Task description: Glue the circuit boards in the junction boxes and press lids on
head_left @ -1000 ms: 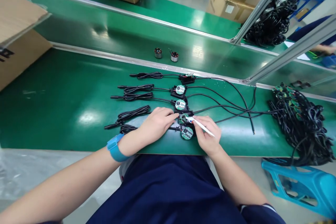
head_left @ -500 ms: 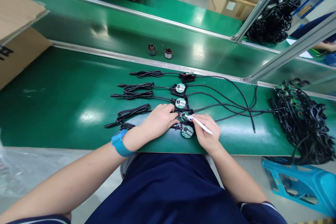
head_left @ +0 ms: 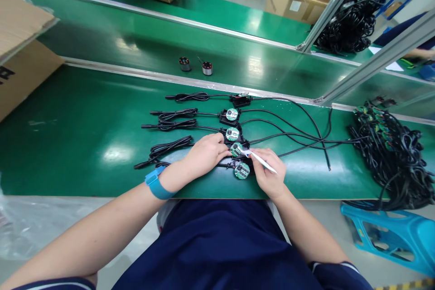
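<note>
My right hand (head_left: 270, 174) is closed around a slim white toothbrush (head_left: 261, 161), its head against a round green circuit board (head_left: 237, 149). My left hand (head_left: 210, 156) reaches in from the other side, thumb and fingertips pinching the left edge of that same board. Nearer to me lies another round board (head_left: 242, 171), partly beside my right fingers. Farther off, a third board (head_left: 232, 134) and a fourth board (head_left: 232, 114) sit on small black housings. At the back, a black housing (head_left: 241, 99) has its board tilted up. Black cables run out from both sides of the housings.
Bundled cables (head_left: 178, 115) lie left of the boards. A large heap of black cables (head_left: 390, 158) covers the right end of the green bench (head_left: 84, 145). Two small metal motor parts (head_left: 207, 69) stand behind the metal rail. An open cardboard box (head_left: 27, 72) is at left, a blue stool (head_left: 390, 235) below right.
The board between my hands now faces up more fully and shows more of its surface. The toothbrush head has shifted slightly on it. Both hands stay in nearly the same place.
</note>
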The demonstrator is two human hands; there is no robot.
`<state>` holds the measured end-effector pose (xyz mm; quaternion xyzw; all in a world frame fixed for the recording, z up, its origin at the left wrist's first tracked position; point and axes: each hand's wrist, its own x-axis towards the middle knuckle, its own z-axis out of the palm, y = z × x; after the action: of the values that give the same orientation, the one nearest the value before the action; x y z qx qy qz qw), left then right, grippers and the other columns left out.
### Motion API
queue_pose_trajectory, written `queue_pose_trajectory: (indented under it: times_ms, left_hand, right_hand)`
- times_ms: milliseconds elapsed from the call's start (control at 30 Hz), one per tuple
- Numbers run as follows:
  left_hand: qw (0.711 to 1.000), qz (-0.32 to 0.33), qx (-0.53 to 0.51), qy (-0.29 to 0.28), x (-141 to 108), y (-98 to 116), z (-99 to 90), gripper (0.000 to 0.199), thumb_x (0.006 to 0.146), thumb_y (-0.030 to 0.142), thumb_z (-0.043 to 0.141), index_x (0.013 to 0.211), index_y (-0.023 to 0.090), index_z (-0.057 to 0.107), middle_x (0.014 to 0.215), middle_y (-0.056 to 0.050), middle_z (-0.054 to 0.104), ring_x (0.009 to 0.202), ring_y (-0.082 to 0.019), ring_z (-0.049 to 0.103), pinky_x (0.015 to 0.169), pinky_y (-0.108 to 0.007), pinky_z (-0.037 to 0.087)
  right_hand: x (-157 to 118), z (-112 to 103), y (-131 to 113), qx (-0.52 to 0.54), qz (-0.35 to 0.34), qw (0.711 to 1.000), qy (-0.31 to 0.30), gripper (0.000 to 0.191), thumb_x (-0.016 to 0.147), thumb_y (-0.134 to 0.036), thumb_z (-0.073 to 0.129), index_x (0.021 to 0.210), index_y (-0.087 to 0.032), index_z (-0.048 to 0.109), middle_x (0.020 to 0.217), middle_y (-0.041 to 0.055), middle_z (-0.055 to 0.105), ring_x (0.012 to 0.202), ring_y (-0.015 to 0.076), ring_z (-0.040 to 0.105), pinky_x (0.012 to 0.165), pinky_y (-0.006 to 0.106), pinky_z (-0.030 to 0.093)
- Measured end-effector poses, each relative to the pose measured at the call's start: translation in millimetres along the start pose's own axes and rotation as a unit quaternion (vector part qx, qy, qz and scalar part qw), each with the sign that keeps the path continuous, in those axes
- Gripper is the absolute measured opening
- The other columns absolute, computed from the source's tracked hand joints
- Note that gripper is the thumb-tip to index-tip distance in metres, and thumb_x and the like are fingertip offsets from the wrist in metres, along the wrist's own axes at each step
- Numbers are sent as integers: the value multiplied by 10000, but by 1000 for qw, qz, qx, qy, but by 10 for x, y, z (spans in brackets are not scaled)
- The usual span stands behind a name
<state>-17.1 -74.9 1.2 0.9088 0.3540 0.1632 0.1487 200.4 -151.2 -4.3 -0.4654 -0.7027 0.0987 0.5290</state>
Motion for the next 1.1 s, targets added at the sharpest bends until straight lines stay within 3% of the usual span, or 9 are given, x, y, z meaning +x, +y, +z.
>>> queue_pose_trajectory:
  times_ms: [167, 500, 1100]
  left_hand:
    - [1000, -10, -20, 12, 0, -12, 26, 366, 982, 373, 516, 794, 172, 756, 822, -54, 557, 749, -166, 511, 671, -286, 401]
    - [999, -7, -26, 29, -8, -76, 113, 373, 969, 412, 536, 785, 165, 745, 810, -48, 551, 765, -171, 509, 686, -285, 389]
    - [998, -12, -47, 35, 2, -73, 102, 357, 963, 400, 554, 786, 165, 757, 816, -48, 563, 762, -164, 525, 696, -285, 409]
  right_hand:
    - [68, 14, -70, 20, 7, 1000, 12, 198, 877, -110, 652, 1013, -242, 707, 975, 68, 764, 879, 224, 734, 768, 414, 611]
    - [218, 184, -104, 35, -37, 998, -48, 247, 882, -108, 647, 1084, -243, 691, 1014, 66, 761, 919, 218, 728, 791, 407, 604]
    - [118, 46, -39, 25, -31, 997, -60, 300, 862, -76, 642, 1110, -241, 681, 1050, 84, 752, 952, 239, 722, 814, 440, 594]
